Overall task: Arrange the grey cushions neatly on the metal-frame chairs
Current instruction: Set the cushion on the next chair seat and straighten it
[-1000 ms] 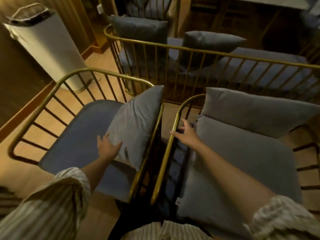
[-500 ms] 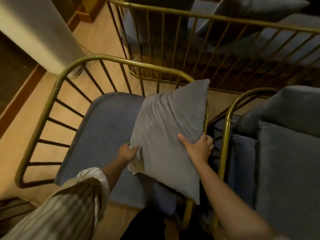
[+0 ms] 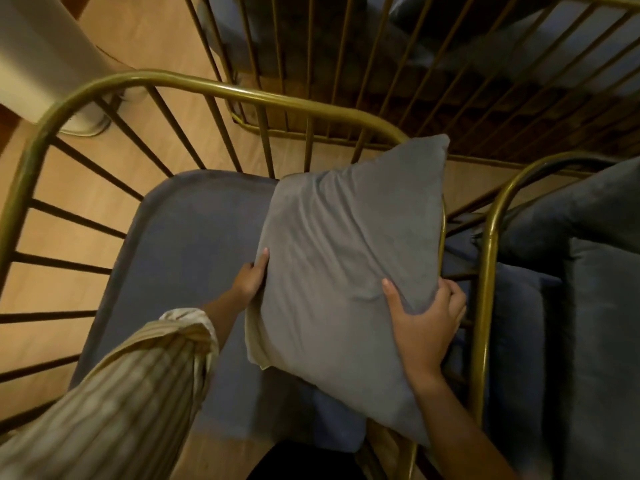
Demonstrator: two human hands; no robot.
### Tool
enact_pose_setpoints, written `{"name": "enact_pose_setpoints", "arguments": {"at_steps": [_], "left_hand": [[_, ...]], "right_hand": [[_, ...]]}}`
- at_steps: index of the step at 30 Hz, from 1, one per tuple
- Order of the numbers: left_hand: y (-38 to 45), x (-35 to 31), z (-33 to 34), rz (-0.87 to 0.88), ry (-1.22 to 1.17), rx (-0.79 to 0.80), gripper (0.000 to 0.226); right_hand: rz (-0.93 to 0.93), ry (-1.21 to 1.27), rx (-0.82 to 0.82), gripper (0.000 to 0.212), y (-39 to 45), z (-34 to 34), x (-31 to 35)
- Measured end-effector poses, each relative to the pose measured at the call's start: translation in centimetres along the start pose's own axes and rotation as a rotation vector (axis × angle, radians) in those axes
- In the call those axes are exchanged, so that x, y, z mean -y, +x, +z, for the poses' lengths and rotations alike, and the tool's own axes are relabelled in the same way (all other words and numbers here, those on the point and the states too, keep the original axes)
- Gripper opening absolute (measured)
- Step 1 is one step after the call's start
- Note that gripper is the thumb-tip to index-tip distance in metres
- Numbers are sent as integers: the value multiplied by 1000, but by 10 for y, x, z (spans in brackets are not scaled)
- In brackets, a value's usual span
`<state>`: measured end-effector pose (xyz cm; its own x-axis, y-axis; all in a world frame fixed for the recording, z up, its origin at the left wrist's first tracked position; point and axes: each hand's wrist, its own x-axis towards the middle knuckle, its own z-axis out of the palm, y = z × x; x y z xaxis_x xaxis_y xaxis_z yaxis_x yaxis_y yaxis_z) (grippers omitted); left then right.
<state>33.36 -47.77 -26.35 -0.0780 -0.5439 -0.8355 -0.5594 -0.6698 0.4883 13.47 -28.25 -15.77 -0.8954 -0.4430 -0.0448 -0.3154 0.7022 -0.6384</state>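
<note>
A grey square cushion (image 3: 343, 258) leans tilted against the right side rail of a gold metal-frame chair (image 3: 214, 86), over its blue-grey seat pad (image 3: 194, 244). My left hand (image 3: 251, 277) grips the cushion's left edge. My right hand (image 3: 427, 318) grips its right edge near the rail. A second gold-frame chair (image 3: 490, 237) stands close on the right, holding dark grey cushions (image 3: 588, 216).
A white cylindrical appliance (image 3: 45, 60) stands on the wooden floor at the upper left. A long gold railed sofa frame (image 3: 398, 57) with grey cushions runs across the back. The two near chairs stand almost touching.
My right hand left the right chair's rail and took hold of the cushion's right edge. My left hand shifted up the left edge. The view has moved closer over the left chair.
</note>
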Motion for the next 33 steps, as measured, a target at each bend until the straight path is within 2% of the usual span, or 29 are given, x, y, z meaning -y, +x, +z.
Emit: {"name": "enact_pose_setpoints", "arguments": {"at_steps": [7,12,15,18,21,24,29,33], "left_hand": [[-6,15,3,-32,-333,54,116],[-43,36,-25,28,-377,-131,92],[-69,60,-54,86,-381,-194,86],[-98,79,-80,110,-361,-283,95],[-120,97,-102,150,-314,-357,75],[-126,115,-122,149,-292,-407,61],[-132,128,-144,137,-207,-428,73],[-125,141,-154,135,-65,-349,92]], "right_hand": [[26,1,38,86,2,-4,-2],[30,100,255,80,-9,-14,-5],[75,193,409,72,-30,-21,-5],[125,222,546,81,-59,-23,-4],[196,268,660,95,-91,-15,-12],[255,310,762,98,-108,3,-23],[264,350,881,83,-120,39,-32],[190,341,1011,108,-124,60,-42]]}}
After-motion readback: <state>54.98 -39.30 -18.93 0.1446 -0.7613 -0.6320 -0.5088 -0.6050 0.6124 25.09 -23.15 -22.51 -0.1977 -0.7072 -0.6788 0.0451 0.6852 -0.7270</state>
